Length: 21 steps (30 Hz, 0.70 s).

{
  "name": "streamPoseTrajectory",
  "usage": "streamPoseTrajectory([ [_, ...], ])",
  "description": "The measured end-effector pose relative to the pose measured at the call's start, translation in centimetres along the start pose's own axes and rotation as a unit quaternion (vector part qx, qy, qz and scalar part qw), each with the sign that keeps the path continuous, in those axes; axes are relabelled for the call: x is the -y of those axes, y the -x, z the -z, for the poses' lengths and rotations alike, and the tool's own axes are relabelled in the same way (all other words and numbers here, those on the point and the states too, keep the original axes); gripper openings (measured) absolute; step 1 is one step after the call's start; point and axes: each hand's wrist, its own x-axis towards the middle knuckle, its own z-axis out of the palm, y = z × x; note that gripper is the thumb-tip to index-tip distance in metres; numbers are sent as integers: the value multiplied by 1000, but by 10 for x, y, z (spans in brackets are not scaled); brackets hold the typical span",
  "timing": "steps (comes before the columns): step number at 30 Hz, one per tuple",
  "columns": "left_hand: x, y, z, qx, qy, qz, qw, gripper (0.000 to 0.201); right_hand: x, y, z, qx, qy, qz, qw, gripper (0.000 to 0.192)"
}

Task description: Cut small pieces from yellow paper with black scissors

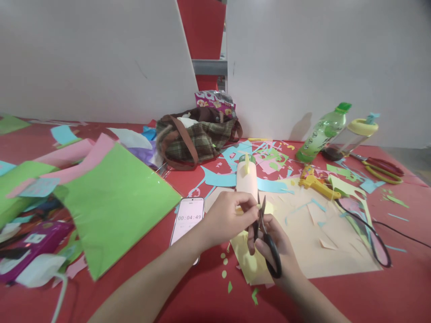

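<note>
Black-handled scissors point(271, 255) are in my right hand point(278, 240), fingers through the loops, blades pointing up and slightly apart. My left hand point(232, 215) is closed in a pinch beside the blades, on what looks like a small piece of yellow paper point(259, 206), mostly hidden by the fingers. Just beyond stands a bottle wrapped in pale peach paper point(247, 178), with a yellow paper piece point(247, 164) sticking up on it and a light blue paper strip point(220, 180) reaching out at each side. Below my hands lies a yellow sheet point(251, 264).
A phone point(189, 215) showing a timer lies left of my hands, near a large green sheet point(117, 202). Right are a peach sheet point(333, 255), yellow glue gun point(319, 186), green bottle point(323, 134), tilted jar point(352, 139) and pliers point(380, 167). A plaid bag point(212, 139) sits behind.
</note>
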Motion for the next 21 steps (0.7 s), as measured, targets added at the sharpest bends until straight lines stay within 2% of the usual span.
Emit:
streamPoseTrajectory([
  [21,-1,0,2,0,-52,-1,999,17,-1,1,2,6,26,0,1000,22],
])
